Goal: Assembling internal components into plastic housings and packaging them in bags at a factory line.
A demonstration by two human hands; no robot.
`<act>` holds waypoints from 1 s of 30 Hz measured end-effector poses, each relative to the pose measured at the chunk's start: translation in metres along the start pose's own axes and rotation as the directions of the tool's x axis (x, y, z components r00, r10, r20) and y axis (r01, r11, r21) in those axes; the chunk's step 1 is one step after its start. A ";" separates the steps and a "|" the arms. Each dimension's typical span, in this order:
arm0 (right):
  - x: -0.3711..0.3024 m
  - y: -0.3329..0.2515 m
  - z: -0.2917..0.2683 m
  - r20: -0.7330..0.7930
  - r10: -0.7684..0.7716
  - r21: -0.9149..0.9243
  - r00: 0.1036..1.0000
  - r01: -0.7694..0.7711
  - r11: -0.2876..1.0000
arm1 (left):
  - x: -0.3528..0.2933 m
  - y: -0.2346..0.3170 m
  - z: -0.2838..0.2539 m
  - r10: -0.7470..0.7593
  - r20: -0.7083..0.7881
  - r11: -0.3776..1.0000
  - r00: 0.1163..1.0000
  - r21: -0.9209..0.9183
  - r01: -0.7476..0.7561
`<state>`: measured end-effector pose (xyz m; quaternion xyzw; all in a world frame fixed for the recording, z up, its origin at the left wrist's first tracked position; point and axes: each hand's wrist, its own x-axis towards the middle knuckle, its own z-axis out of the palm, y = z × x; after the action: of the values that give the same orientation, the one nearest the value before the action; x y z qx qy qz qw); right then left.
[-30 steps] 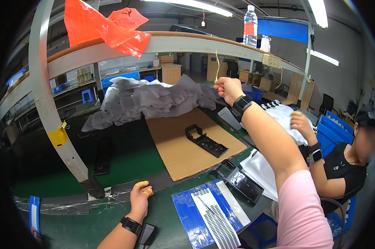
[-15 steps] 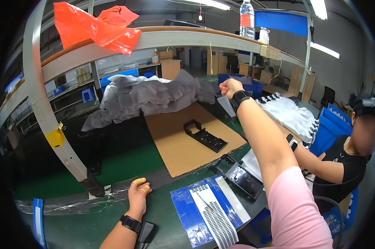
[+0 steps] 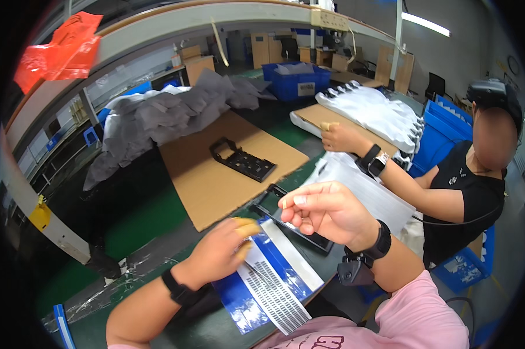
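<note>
My left hand [image 3: 219,253] reaches over the upper end of a white label sheet [image 3: 274,296] that lies on a blue plastic film [image 3: 234,308]. Yellow cots cover some of its fingers, and thumb and forefinger stand apart. A thin tool lies on the sheet, its kind hard to make out. In front of me my right hand [image 3: 332,215] is raised, with thumb and fingertips pinched together; a tiny pale bit shows at the tips, too small to name. Behind it lies a black plastic frame [image 3: 265,203], partly hidden by the hand. Another black plastic bracket [image 3: 245,163] rests on cardboard.
Beyond the cardboard [image 3: 187,198] is a heap of grey sleeves [image 3: 175,113]. A co-worker's hand [image 3: 344,138] is over white pouches [image 3: 361,180] at right. A blue bin [image 3: 297,81] and stacked white bags [image 3: 373,113] stand farther back. A metal post [image 3: 53,230] rises at left.
My right hand has come back from the far right to in front of me. My left hand moved right, onto the label sheet. The view has turned right, and the co-worker's hand now shows.
</note>
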<state>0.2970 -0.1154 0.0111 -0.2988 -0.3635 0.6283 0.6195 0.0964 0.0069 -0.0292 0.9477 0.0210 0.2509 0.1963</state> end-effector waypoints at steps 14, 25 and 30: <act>-0.130 0.036 -0.062 -0.303 -0.512 -0.727 0.804 0.152 0.670 | 0.092 0.011 0.100 0.137 0.600 0.795 0.788 0.408 -0.448; -0.107 0.030 -0.014 0.175 -0.427 -0.713 0.887 0.413 0.567 | 0.025 0.035 -0.007 0.314 -0.221 0.935 0.923 0.243 -0.259; -0.070 0.032 0.024 0.346 -0.355 -0.607 0.868 0.496 0.621 | -0.018 0.058 -0.023 0.163 -0.324 0.972 0.932 0.213 -0.096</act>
<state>0.2627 -0.1861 -0.0068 -0.3463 -0.6854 0.3112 0.5599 0.0660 -0.0403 0.0029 0.9040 0.0163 0.4197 0.0794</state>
